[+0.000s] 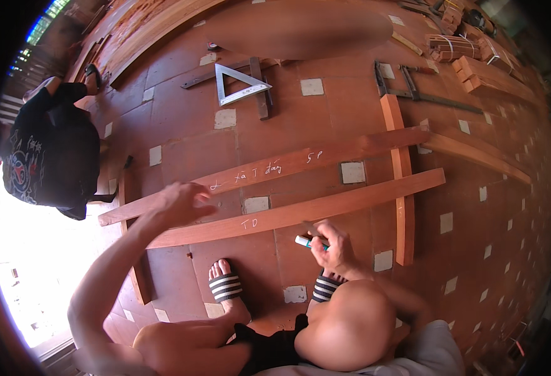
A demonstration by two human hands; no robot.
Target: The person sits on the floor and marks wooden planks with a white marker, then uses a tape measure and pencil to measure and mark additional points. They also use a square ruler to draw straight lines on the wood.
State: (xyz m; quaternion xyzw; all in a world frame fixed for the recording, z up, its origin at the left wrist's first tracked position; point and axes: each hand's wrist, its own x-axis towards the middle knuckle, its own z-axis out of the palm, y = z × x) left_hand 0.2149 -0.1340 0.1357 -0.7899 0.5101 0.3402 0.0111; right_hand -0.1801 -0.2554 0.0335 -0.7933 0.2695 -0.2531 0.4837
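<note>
Two long reddish wooden beams lie side by side across the floor in front of me, the far beam (344, 148) and the near beam (351, 195). Both carry white handwriting on their upper faces. My left hand (184, 202) hovers by the left part of the beams, fingers loosely bent and apart, with nothing in it. Just on my side of the near beam, my right hand (336, 250) is closed around a white and teal marker (303, 241). A small dark piece also shows at its fingers, too unclear to name.
Crosswise under the beams lie a right wooden support (404, 232) and a left wooden support (139, 276). Beyond are a metal set square (220, 88), a bar clamp (438, 99) and stacked wood blocks (488, 78). A person in black (56, 150) bends at the left.
</note>
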